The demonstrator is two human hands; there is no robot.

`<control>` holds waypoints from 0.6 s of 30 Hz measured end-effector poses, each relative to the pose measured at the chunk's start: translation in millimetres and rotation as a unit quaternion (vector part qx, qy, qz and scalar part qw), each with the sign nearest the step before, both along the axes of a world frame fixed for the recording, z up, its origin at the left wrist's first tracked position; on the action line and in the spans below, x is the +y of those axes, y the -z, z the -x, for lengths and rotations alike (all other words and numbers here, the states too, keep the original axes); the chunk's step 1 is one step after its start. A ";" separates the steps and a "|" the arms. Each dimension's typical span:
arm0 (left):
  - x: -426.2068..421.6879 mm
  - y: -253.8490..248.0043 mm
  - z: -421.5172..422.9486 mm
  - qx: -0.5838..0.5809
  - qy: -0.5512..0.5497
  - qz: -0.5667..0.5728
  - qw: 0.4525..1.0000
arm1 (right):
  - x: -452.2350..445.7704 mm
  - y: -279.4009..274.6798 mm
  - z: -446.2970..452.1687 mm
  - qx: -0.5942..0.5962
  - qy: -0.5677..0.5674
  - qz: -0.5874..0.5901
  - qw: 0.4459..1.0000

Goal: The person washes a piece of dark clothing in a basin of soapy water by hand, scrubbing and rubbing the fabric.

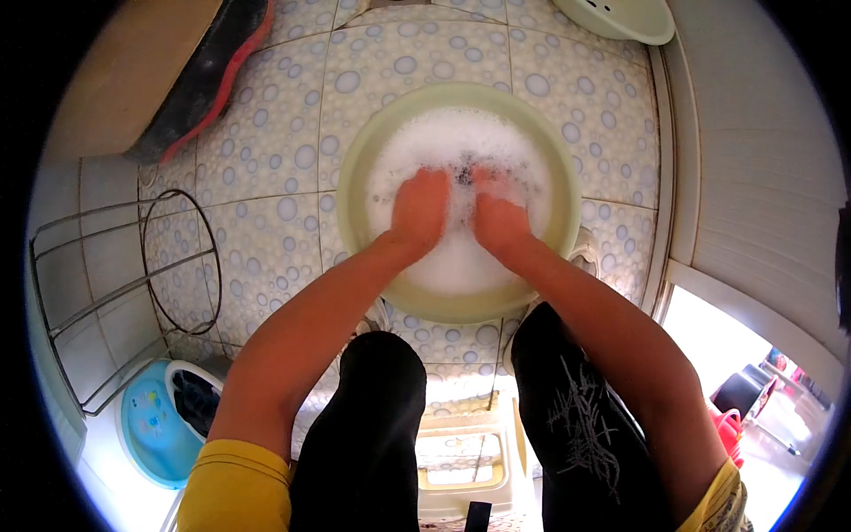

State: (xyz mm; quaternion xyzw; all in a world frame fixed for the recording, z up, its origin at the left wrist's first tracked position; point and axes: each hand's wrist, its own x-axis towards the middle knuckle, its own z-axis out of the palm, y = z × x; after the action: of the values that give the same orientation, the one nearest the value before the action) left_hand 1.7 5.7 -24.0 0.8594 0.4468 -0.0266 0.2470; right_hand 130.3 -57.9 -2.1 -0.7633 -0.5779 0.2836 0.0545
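**Both hands in the suds, foam already raised, nothing out beside the basin**

The left hand [421,208] and right hand [503,222] are close together, bent downward with their fingers sunk in the foam. Whether they are closed on something or loose cannot be told.

Around them, the white foam [461,133] covers most of the water, thinning to darker bubbles between the hands. It sits inside the pale green basin [355,213], whose rim encircles the grip. The lathering looks well under way; how much handling is left is hidden, as nothing shows above the suds.

Nearer the body than the grip is a stool [461,504]. Well to the grip's left are a wire rack [53,335] and a blue basin [142,417]; beyond it, to the right, a pale bowl [620,22].
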 end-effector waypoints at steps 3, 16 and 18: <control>1.0 10.6 8.1 -0.100 -0.042 0.027 0.994 | 0.0 -20.7 -1.3 0.116 0.094 -0.102 0.984; -24.4 -49.4 6.3 -0.472 -0.288 0.577 0.601 | 10.2 -69.5 33.3 0.051 0.043 -0.297 0.953; -25.5 -49.8 1.8 -0.447 -0.196 0.484 0.726 | 14.7 -72.9 35.3 0.046 0.057 -0.323 0.944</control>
State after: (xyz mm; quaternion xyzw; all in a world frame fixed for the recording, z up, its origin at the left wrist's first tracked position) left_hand -0.1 -19.8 25.8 0.4289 0.3701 0.1968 0.8002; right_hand 95.0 -43.2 70.8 -0.7228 -0.5905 0.1131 0.3407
